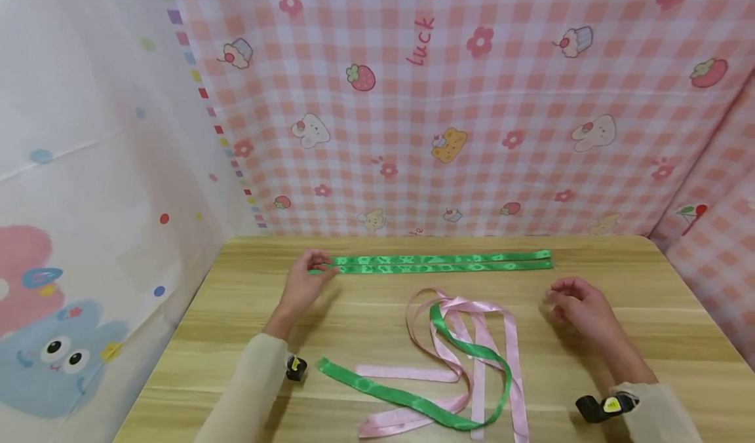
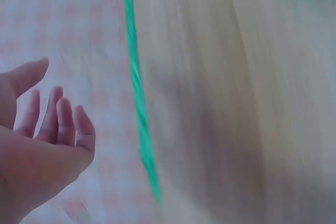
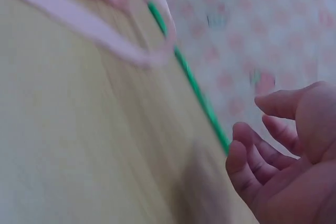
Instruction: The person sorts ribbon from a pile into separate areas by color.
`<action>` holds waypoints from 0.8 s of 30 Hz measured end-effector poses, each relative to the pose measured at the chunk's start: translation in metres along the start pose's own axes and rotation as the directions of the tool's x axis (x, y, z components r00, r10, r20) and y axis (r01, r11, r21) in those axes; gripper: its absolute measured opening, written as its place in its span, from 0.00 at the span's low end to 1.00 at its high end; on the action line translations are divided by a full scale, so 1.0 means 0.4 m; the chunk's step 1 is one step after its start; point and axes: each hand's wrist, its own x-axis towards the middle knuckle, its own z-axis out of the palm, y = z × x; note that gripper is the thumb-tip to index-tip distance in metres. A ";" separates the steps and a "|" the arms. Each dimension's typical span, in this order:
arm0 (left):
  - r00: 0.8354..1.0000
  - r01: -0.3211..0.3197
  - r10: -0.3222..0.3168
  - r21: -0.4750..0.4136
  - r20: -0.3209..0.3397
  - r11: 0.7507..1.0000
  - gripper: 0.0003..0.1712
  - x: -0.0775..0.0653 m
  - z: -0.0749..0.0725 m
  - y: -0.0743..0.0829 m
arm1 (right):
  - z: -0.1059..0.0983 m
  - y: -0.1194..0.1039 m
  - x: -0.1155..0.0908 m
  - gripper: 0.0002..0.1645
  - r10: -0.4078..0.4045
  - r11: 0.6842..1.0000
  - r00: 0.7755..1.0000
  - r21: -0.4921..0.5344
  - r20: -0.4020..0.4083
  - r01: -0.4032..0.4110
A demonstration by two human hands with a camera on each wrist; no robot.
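Two green satin ribbon strips [image 1: 448, 259] lie straight and parallel, left to right, near the table's back edge. By their left end is my left hand [image 1: 307, 282]; in the left wrist view its thumb and loosely bent fingers [image 2: 65, 124] stand apart with nothing between them. My right hand [image 1: 580, 305] hovers below and right of the strips' right end, fingers loosely curled and holding nothing. Between the hands, nearer me, a loose green ribbon [image 1: 407, 400] curves over tangled pink ribbons [image 1: 512, 351]. The wrist views are blurred.
All the ribbons lie on a wood-grain table [image 1: 200, 364]. A pink checked cloth [image 1: 389, 115] hangs behind the back edge, and a white patterned cloth [image 1: 106, 135] hangs at the left. Each wrist carries a small black camera [image 1: 601, 408].
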 end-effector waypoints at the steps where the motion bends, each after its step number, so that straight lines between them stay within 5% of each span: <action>1: 0.999 -0.033 0.033 0.010 0.039 0.999 0.19 -0.007 0.021 0.016 | 0.011 -0.012 -0.011 0.16 -0.038 0.999 0.999 -0.002 0.023 0.038; 6: 0.957 -0.150 0.143 0.007 0.252 0.989 0.16 -0.045 0.128 0.089 | 0.084 -0.071 -0.056 0.11 -0.168 0.984 0.971 0.079 0.171 0.157; 12: 0.848 -0.227 0.190 0.016 0.494 0.974 0.17 -0.082 0.236 0.139 | 0.188 -0.108 -0.083 0.06 -0.194 0.980 0.949 0.015 0.248 0.197; 14: 0.824 -0.233 0.192 0.011 0.533 0.972 0.17 -0.086 0.260 0.145 | 0.225 -0.110 -0.083 0.05 -0.211 0.974 0.941 -0.017 0.265 0.224; 20: 0.787 -0.260 0.218 -0.011 0.578 0.966 0.19 -0.082 0.307 0.159 | 0.317 -0.107 -0.082 0.04 -0.276 0.950 0.910 -0.055 0.308 0.307; 24: 0.740 -0.271 0.221 -0.019 0.635 0.962 0.21 -0.080 0.331 0.163 | 0.351 -0.099 -0.089 0.09 -0.331 0.926 0.893 -0.078 0.304 0.370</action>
